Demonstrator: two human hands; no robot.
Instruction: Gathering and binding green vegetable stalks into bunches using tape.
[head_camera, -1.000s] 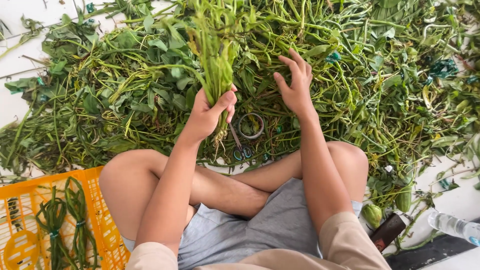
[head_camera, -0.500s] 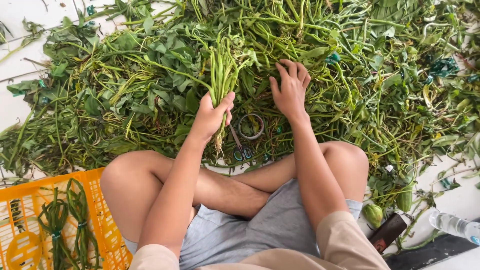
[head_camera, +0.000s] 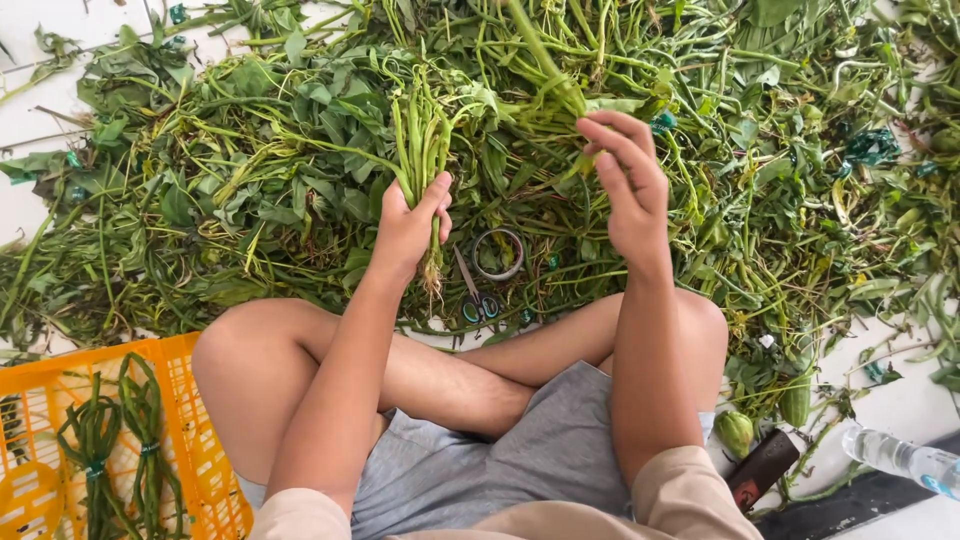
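Stems (head_camera: 425, 140) of green vegetable stand upright in your left hand (head_camera: 408, 228), its fingers clenched round the bunch just above the pale root ends, over the big heap of leafy greens (head_camera: 250, 170) spread on the floor. Your right hand (head_camera: 628, 190) is raised beside it, fingers loosely curled and pinching a single long stem (head_camera: 545, 62) drawn up from the heap. You look to be at the gathering step: one more stem being added to the bunch. The next move calls for laying that stem alongside the others with its root end level with theirs, then tightening the left grip. Scissors (head_camera: 472, 296) and a roll of tape (head_camera: 497, 254) lie on the floor between your hands, near your knees. Tied bundles (head_camera: 115, 440) rest in the orange crate (head_camera: 205, 480) at your left.
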